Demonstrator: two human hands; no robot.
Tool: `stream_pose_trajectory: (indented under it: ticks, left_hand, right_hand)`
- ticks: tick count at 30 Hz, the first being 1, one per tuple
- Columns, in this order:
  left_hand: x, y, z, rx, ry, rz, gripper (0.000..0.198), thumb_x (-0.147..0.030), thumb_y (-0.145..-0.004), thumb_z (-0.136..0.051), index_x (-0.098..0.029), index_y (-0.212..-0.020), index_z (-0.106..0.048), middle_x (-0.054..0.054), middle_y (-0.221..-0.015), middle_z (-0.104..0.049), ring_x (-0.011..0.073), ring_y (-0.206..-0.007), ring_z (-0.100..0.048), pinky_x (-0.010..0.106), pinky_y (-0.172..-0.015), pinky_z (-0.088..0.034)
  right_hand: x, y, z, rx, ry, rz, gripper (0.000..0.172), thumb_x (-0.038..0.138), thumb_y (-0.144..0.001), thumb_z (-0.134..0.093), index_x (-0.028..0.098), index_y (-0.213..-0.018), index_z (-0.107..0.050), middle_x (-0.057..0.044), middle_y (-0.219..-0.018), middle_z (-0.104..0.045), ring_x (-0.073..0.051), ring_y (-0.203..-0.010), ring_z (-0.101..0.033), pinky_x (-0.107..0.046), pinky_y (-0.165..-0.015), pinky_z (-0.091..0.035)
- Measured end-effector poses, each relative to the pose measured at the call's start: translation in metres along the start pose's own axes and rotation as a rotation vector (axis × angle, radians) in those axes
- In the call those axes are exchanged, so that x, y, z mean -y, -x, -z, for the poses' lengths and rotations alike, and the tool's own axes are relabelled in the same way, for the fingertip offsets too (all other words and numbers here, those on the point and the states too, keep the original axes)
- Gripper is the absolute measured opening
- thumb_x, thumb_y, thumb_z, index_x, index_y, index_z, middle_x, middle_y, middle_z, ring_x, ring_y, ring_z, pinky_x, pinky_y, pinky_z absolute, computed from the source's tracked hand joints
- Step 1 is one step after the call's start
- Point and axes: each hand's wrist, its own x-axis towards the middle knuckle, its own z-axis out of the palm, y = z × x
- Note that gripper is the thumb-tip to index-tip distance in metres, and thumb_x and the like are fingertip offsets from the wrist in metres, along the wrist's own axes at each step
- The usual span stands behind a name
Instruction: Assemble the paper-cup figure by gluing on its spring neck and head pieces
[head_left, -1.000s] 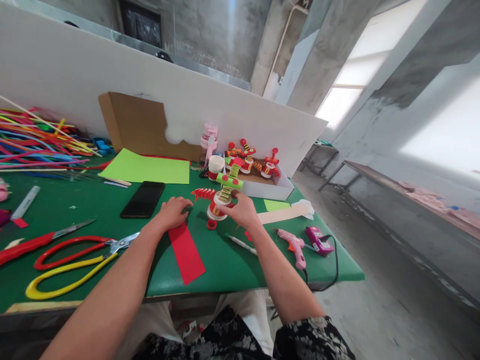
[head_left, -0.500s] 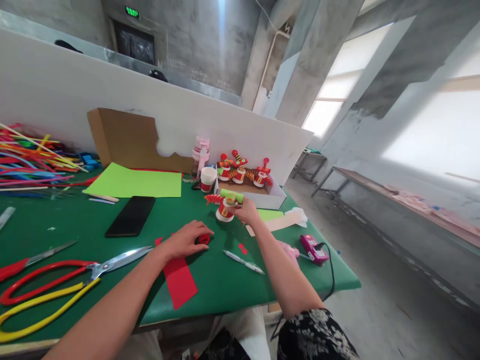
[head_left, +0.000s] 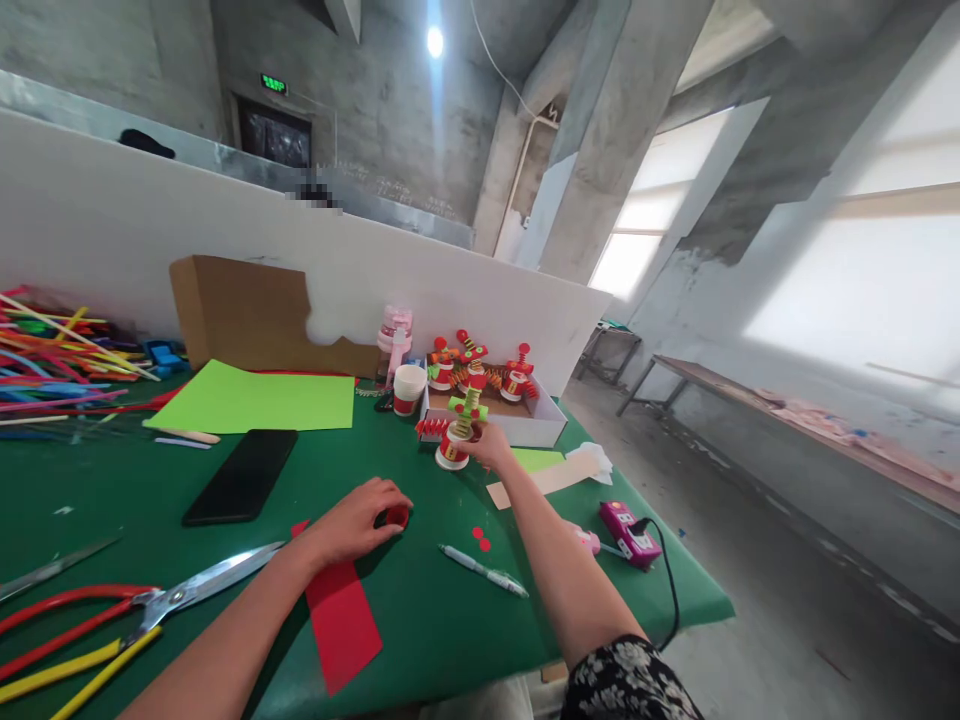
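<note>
My left hand (head_left: pixel 365 517) rests on the green table with its fingers curled round a small red roll (head_left: pixel 397 515). Beside that wrist lies a red paper strip (head_left: pixel 341 620). Farther right, my right hand (head_left: pixel 489 447) grips a paper-cup figure (head_left: pixel 453 445) with a green roll on top and a red folded arm at its left side. The figure is upright, in front of a white box (head_left: pixel 525 428) that holds several similar red figures (head_left: pixel 517 375). A pen (head_left: pixel 484 571) and two red paper dots (head_left: pixel 481 538) lie between my forearms.
Large scissors (head_left: pixel 180 597), a black phone (head_left: pixel 241 477) and green paper (head_left: pixel 259 398) are at the left. A white cup (head_left: pixel 409 388) stands behind the hands. A purple power box (head_left: pixel 630 534) with a cable sits near the right edge.
The view has tilted up, so the table sits lower. The figure in my right hand now stands more upright, with its green top raised. My left hand still holds the red roll.
</note>
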Motion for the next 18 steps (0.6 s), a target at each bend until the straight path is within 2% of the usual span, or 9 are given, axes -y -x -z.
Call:
stream_pose_trajectory:
  ticks: [8, 15, 18]
  left_hand:
    - [0.001, 0.000, -0.001, -0.011, 0.015, -0.004, 0.028, -0.036, -0.088, -0.056, -0.022, -0.109, -0.070, 0.009, -0.105, -0.070, 0.0254, -0.101, -0.061, 0.037, -0.090, -0.049]
    - [0.001, 0.001, -0.002, -0.012, 0.018, 0.012, 0.029, -0.036, -0.089, -0.057, -0.021, -0.112, -0.069, 0.010, -0.107, -0.069, 0.0257, -0.103, -0.060, 0.038, -0.092, -0.048]
    - [0.000, 0.001, -0.001, -0.002, 0.019, 0.021, 0.029, -0.034, -0.089, -0.057, -0.021, -0.112, -0.069, 0.009, -0.107, -0.069, 0.0254, -0.103, -0.060, 0.038, -0.093, -0.047]
  right_hand:
    - [0.004, 0.000, 0.000, -0.002, -0.011, 0.004, 0.036, 0.016, -0.069, -0.081, 0.020, -0.104, -0.072, -0.003, -0.100, -0.078, -0.023, -0.095, -0.073, -0.033, -0.083, -0.057]
    - [0.005, 0.002, 0.004, 0.034, -0.040, -0.057, 0.042, 0.023, -0.068, -0.084, 0.019, -0.108, -0.070, -0.003, -0.093, -0.077, -0.021, -0.081, -0.072, -0.030, -0.070, -0.058]
    - [0.009, 0.006, 0.013, -0.003, -0.055, -0.080, 0.054, 0.030, -0.065, -0.087, 0.017, -0.114, -0.067, -0.007, -0.102, -0.076, -0.023, -0.085, -0.072, -0.032, -0.072, -0.058]
